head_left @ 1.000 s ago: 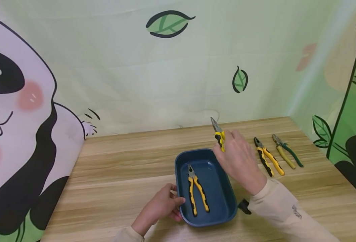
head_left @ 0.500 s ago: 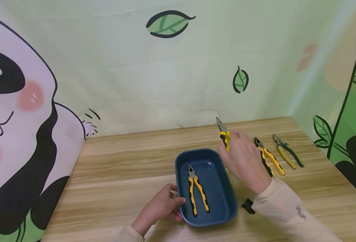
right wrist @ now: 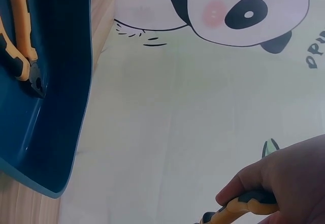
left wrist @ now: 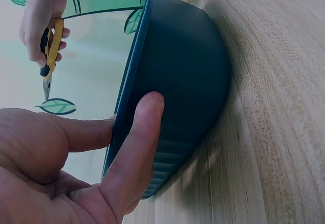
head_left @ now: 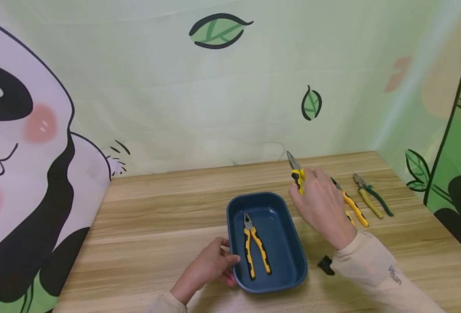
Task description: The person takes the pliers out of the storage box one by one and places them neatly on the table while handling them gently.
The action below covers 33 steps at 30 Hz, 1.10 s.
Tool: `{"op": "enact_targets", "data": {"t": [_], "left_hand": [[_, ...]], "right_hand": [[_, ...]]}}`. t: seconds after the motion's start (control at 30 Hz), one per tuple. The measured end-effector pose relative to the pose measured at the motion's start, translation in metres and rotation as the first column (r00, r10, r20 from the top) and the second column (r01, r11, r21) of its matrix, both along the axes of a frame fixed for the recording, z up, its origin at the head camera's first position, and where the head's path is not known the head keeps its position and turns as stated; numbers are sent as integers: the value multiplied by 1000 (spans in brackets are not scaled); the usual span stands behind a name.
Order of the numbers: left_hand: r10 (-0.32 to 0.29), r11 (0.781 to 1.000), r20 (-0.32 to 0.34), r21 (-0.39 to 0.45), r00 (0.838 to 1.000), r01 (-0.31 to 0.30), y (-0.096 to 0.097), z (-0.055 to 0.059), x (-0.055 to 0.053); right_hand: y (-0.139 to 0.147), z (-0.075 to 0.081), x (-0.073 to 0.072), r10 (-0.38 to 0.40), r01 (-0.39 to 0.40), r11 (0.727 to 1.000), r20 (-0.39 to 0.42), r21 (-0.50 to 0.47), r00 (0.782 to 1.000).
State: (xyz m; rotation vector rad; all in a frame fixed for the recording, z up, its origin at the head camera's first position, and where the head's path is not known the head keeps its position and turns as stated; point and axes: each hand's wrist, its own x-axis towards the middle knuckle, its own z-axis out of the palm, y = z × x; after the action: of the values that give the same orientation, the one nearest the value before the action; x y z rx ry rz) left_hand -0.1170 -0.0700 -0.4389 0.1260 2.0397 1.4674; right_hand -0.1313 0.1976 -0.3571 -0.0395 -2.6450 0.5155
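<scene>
My left hand pinches the near left rim of a deep blue rectangular tray, thumb over the edge and fingers against the outer wall, as the left wrist view also shows. Inside the tray lies a pair of yellow-and-black combination pliers, jaws pointing away. My right hand grips yellow-and-black long-nose pliers by the handles, raised to the right of the tray's far end with the tip pointing up and left. In the right wrist view the handles of these pliers show between thumb and fingers.
On the wooden table, right of the tray, lie a second yellow-and-black pair of pliers, partly hidden by my right hand, and green-and-yellow pliers. A small black object sits by the right sleeve. A printed panda backdrop stands behind.
My right hand has drifted right with the long-nose pliers, away from the tray, and now covers part of the pliers lying there. The left hand and tray stay put.
</scene>
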Motion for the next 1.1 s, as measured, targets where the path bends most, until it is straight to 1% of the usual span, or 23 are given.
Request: {"op": "enact_targets", "data": {"t": [0.3, 0.73, 0.8, 0.97, 1.1], "left_hand": [[8, 1000, -6, 8, 1000, -8, 0, -1, 1], [10, 1000, -1, -7, 1000, -10, 1, -2, 1], [10, 1000, -1, -7, 1000, -10, 1, -2, 1], [13, 1000, 2, -11, 1000, -13, 1, -2, 1], [17, 1000, 4, -15, 1000, -17, 1, -2, 0]], "right_hand": [[3, 0, -1, -11, 11, 1000, 1, -5, 1000], [14, -1, 1, -32, 32, 999, 22, -7, 999], [17, -2, 0, -36, 36, 999, 15, -2, 999], [23, -4, 0, -43, 44, 999, -32, 23, 999], [27, -5, 1, -46, 47, 999, -34, 15, 998]]}}
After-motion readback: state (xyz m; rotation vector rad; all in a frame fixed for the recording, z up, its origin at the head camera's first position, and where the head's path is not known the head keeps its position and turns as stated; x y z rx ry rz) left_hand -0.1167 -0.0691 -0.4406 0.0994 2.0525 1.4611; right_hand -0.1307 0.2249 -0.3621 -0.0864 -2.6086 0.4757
